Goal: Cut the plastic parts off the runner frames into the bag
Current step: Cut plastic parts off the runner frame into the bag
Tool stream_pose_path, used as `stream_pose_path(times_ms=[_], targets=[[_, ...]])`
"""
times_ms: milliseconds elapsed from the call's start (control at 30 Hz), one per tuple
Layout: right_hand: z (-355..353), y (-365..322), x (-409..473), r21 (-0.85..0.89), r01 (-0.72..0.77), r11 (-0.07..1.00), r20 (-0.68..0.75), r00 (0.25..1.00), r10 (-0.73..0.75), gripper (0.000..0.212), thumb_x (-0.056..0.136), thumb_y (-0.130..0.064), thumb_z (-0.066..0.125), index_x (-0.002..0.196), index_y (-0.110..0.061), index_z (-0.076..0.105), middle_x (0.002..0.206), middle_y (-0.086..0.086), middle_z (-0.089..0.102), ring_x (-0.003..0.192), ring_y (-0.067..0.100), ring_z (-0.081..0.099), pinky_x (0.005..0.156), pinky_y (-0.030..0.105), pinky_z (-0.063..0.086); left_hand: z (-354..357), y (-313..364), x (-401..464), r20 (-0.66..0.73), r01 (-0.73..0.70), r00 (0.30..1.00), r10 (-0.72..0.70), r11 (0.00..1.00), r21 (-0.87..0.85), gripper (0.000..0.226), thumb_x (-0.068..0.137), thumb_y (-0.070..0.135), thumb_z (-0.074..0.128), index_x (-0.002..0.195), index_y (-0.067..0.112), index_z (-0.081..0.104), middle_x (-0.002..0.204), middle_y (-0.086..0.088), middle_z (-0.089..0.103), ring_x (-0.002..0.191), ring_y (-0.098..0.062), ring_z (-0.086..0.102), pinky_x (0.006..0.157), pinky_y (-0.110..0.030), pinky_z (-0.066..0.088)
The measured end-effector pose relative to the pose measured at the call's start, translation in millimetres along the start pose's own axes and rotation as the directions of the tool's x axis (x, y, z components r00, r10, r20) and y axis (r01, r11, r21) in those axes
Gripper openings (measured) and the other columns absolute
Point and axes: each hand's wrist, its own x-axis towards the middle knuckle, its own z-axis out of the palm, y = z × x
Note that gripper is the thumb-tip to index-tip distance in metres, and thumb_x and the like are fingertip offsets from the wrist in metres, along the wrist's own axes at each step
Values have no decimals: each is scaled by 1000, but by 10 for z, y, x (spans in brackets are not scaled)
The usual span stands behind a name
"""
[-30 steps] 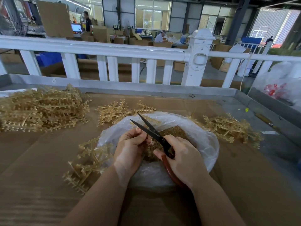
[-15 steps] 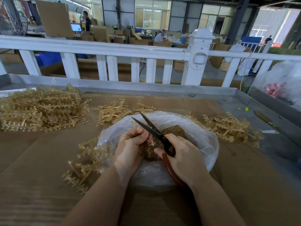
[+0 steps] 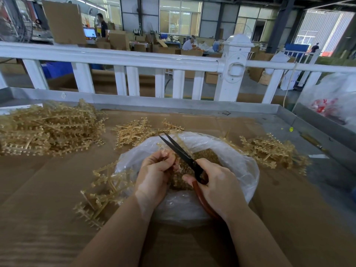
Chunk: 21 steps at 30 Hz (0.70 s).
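A clear plastic bag [image 3: 237, 170] lies open on the brown cardboard, holding a heap of small tan cut parts [image 3: 208, 155]. Over its mouth my left hand [image 3: 154, 174] pinches a thin tan runner frame [image 3: 180, 142], most of it hidden by my fingers. My right hand [image 3: 217, 185] grips black-bladed scissors [image 3: 179, 151] by their red-brown handles. The blades are nearly closed and point up-left, right beside my left fingertips.
A big pile of tan runner frames [image 3: 46, 130] lies at the left, a smaller pile [image 3: 133, 132] behind the bag, another [image 3: 273, 151] at the right and some [image 3: 104, 189] beside my left wrist. A white railing [image 3: 123, 58] and grey table rim [image 3: 173, 105] close the far side.
The scissor blades have gone from wide open to nearly closed beside my left fingertips. Both hands stayed over the bag.
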Motion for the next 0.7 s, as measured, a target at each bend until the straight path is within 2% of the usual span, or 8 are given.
stream_pose_path(times_ms=[100, 167, 300, 367, 433, 567, 700], targets=[[31, 5, -1, 0, -24, 1000, -30, 999, 24, 37, 83, -55, 56, 100, -23, 62, 80, -10, 62, 74, 8, 57, 63, 18, 40, -12, -16, 11, -8, -7, 1000, 7, 1000, -12, 15, 77, -5, 53, 79, 9, 57, 73, -9, 65, 67, -21, 64, 60, -31, 57], [57, 13, 4, -35, -39, 999, -26, 999, 39, 37, 83, -57, 54, 102, -26, 61, 83, -11, 63, 77, 6, 56, 64, 16, 37, -28, -16, 13, 10, -1, 1000, 1, 1000, -29, 16, 75, -2, 56, 84, 11, 56, 77, -9, 66, 69, -20, 67, 61, -33, 58], [86, 25, 10, -64, -49, 997, -28, 998, 48, 39, 83, -59, 52, 104, -28, 60, 85, -11, 64, 79, 6, 57, 65, 15, 36, -24, -5, 13, 7, -18, 1000, 18, 1000, -14, 9, 74, 13, 64, 83, 13, 61, 75, -7, 66, 63, -16, 64, 60, -29, 56], [85, 21, 5, -62, -51, 997, -43, 998, 48, 37, 82, -59, 53, 102, -28, 61, 82, -12, 63, 76, 5, 55, 64, 14, 35, -22, -15, 16, -30, -44, 999, 44, 999, -12, 5, 75, 13, 64, 78, 13, 60, 65, -3, 62, 52, -10, 57, 51, -22, 51], [72, 19, -1, -40, -57, 998, -61, 997, 55, 36, 82, -58, 52, 99, -28, 60, 80, -13, 61, 76, 4, 54, 64, 12, 35, -25, -23, 22, -61, -58, 996, 58, 998, -1, 4, 74, 13, 63, 76, 12, 59, 60, 0, 56, 49, -7, 52, 50, -19, 49], [38, 16, -7, 5, -79, 997, -84, 993, 79, 36, 83, -59, 48, 100, -29, 59, 80, -14, 58, 77, 2, 51, 65, 6, 33, -46, -28, 33, -84, -62, 995, 63, 998, 14, 3, 73, 13, 62, 75, 11, 60, 63, -1, 56, 58, -10, 52, 61, -21, 49], [44, 8, -17, -20, -59, 998, -61, 996, 58, 41, 83, -60, 45, 104, -28, 59, 87, -14, 59, 84, 4, 51, 69, 8, 33, -56, -18, 37, -80, -32, 996, 30, 999, -16, 2, 74, 12, 62, 73, 10, 63, 72, -6, 58, 68, -15, 54, 75, -30, 46]])
